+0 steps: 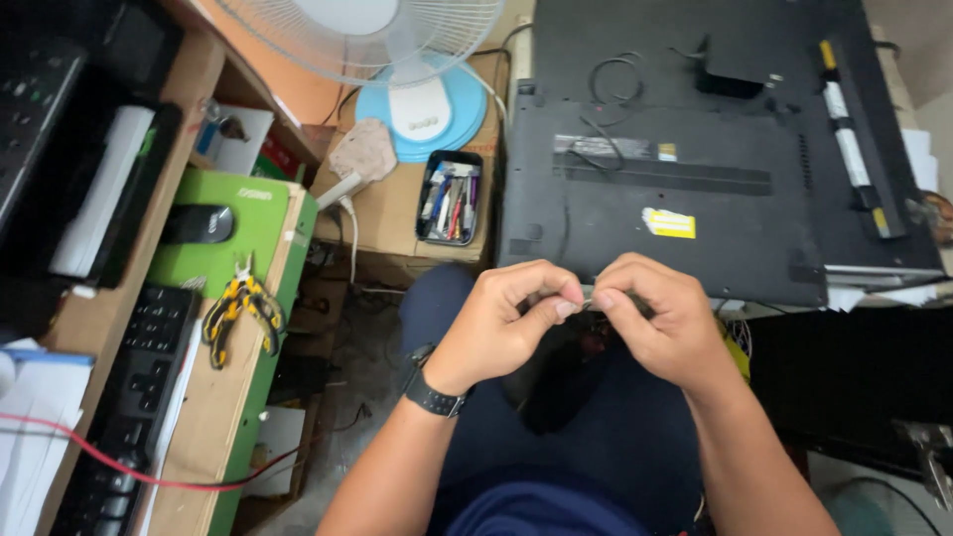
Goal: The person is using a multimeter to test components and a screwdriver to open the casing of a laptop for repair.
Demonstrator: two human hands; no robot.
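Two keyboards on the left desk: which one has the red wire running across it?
The lower keyboard, at the desk's front edge beside the yellow pliers. The red wire crosses its near end. The other keyboard, at the top left corner, has no wire on it.

a black laptop underside (695, 179) with a yellow sticker (670, 223). pliers (241, 303) with yellow-and-black handles on a green mat (253, 213). a white fan (377, 35) on a light blue base (467, 114). a black wristwatch (432, 395). a red wire (109, 462) over a black keyboard (129, 397).
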